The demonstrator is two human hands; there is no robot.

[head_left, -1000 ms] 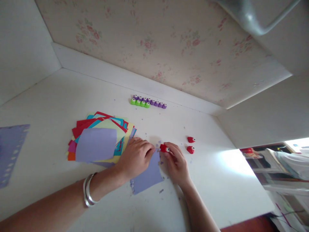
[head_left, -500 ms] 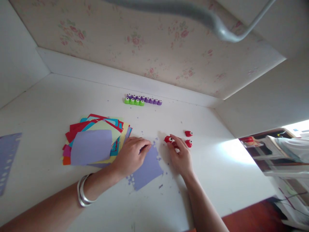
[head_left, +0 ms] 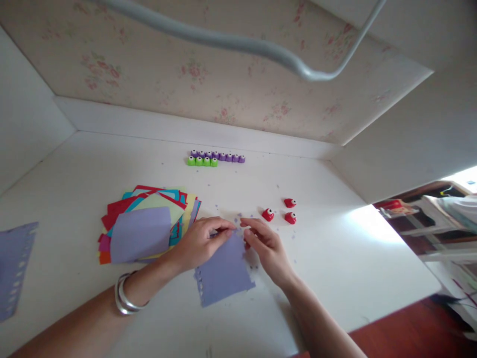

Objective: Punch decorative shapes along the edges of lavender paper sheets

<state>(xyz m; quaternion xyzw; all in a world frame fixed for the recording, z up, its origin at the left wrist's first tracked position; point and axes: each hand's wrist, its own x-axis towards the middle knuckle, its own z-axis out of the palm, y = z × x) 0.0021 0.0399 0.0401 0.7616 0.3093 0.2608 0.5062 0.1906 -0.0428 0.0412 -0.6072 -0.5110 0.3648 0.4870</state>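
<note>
Left of the paper pile (head_left: 141,233), a punched lilac sheet (head_left: 17,268) is cut off by the picture's edge. Right of the pile, the left hand (head_left: 205,242) hides one corner of the purple sheet (head_left: 225,273) — its exact grip is unclear. Beyond, the scraps (head_left: 240,215) are too tiny to make out — their shapes unreadable.

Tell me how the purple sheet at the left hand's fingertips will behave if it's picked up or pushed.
The purple sheet looks paper-thin, so it will probably feel light and bend when lifted. Lying flat, it would likely slide rather than tip if pushed. Its left edge, ragged with small cut-outs, may tear most easily.
</note>
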